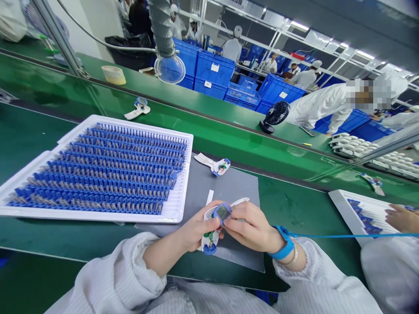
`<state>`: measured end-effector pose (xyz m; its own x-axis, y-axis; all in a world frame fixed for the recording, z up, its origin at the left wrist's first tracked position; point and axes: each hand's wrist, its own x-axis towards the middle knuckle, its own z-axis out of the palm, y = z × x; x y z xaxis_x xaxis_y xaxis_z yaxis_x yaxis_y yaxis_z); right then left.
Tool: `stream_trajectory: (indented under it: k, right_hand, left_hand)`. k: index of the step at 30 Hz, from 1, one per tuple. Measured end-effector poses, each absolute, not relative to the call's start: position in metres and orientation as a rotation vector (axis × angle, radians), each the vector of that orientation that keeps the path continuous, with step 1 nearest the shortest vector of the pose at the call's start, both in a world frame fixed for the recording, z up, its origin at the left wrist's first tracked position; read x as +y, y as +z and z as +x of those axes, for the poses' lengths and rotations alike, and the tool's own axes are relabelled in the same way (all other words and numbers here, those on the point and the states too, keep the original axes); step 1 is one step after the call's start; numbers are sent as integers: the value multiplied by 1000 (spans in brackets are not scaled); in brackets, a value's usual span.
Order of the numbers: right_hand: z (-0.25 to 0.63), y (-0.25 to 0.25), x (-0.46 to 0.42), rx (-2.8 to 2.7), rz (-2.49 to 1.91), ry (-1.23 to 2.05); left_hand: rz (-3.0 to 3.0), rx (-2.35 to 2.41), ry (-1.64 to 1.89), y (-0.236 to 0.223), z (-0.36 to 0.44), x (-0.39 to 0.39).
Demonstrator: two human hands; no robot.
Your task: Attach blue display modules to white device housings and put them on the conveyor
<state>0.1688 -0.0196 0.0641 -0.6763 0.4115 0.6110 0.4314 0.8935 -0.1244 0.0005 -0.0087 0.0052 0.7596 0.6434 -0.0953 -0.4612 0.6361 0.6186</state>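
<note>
My left hand (203, 224) grips an opened white device housing (207, 240), which looks like a handheld thermometer. Green and red wires and a round blue end piece show at its lower end. A small grey screen in a blue frame (223, 212) sits at the top, under my left thumb. The fingers of my right hand (247, 222) are closed at the right edge of that screen. A curved white shell piece (240, 201) pokes out above my right hand; its rest is hidden. Below both hands lies a grey mat (244, 185).
A white tray (186, 174) with rows of blue clip-like parts stands left. Another open housing (212, 165) lies on the mat's far edge. A blue cord runs right from my wristband (283, 244). At right, a co-worker's hand (402, 218) is over another tray (343, 209). A fan (276, 114) stands beyond.
</note>
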Motion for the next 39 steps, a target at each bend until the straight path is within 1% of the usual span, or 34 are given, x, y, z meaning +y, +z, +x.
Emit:
stream_trajectory:
  k: [7,14,19,24,30,35,39]
  right_hand:
    - [172,64,-18,-2414,-605,-66]
    - [174,63,-14,-2554,-567,78]
    - [175,63,-13,-2592,-548,131]
    - [176,58,-15,-2599,-605,81]
    - [174,53,-17,-2477,-627,-33]
    - [177,47,-16,-2477,-537,52]
    - [178,47,-16,-2458,-536,29]
  left_hand:
    - [676,326,704,2,4,-8]
    - [829,331,717,0,4,-10]
    - [1205,504,792,6,3,-9]
    - [1456,603,923,5,4,-11]
    - [1528,609,966,4,2,-11]
    - [1534,638,960,4,2,-11]
    - [1510,643,964,4,2,-13]
